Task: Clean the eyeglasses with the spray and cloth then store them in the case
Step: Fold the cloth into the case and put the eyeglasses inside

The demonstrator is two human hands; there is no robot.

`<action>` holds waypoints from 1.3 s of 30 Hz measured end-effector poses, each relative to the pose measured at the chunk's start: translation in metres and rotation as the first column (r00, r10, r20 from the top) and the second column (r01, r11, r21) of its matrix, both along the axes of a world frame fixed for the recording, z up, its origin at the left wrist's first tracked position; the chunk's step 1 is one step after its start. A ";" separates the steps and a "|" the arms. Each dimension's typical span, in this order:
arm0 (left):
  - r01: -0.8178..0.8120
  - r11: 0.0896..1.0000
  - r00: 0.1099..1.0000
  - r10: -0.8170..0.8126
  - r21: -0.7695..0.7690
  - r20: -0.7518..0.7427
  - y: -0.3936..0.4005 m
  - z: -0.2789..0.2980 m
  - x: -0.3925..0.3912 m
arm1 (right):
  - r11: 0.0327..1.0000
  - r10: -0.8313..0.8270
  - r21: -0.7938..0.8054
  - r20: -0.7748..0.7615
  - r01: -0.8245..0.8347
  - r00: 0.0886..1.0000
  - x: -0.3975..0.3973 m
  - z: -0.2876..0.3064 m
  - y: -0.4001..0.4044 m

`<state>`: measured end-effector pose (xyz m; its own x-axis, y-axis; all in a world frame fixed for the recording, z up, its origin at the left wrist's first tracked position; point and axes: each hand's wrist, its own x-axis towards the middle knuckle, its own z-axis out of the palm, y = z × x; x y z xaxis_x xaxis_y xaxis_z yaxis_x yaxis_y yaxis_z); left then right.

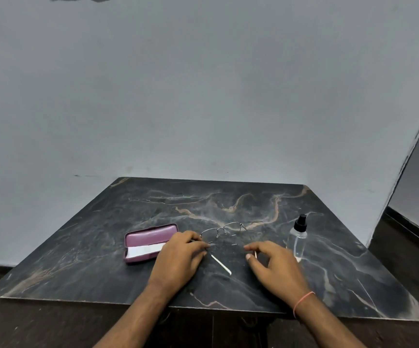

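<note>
Thin wire-rimmed eyeglasses [224, 231] lie on the dark marble table [103, 247] with their temples spread toward me. My left hand [178, 257] pinches the left temple near its hinge; the temple's pale tip sticks out past the fingers. My right hand [271, 262] pinches the end of the right temple between thumb and forefinger. A pink eyeglass case [150, 237] lies open to the left with a white cloth [144, 250] in it. A clear spray bottle [297, 237] with a black nozzle stands upright just right of my right hand.
The table stands against a grey wall [203, 96]. A dark floor shows at the right and in front of the table's near edge. A thin orange band circles my right wrist.
</note>
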<state>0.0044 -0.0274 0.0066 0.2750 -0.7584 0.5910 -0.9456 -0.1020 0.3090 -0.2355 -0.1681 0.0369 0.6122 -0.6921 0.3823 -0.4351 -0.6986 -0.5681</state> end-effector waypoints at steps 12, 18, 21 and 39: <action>0.044 0.977 0.999 -0.043 -0.208 0.010 0.011 0.006 -0.008 | 0.928 0.129 0.251 0.473 -0.273 0.872 -0.006 -0.007 -0.006; 0.028 0.976 0.999 -0.033 -0.217 -0.020 0.013 0.008 -0.009 | 0.981 0.113 0.102 0.398 -0.167 0.910 0.002 -0.008 -0.017; 0.019 0.976 1.000 -0.020 -0.216 -0.003 0.013 0.009 -0.009 | 0.974 0.131 0.116 0.412 -0.194 0.902 0.003 -0.007 -0.022; 0.039 0.960 0.997 -0.017 -0.278 0.081 0.012 0.011 -0.010 | 0.867 0.374 -0.408 0.153 -0.286 0.915 0.036 -0.017 -0.039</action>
<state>-0.0061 -0.0150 0.0180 0.2012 -0.5672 0.7986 -0.9689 0.0045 0.2473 -0.1991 -0.2070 0.0200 0.6490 -0.2448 0.7203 -0.0355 -0.9555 -0.2927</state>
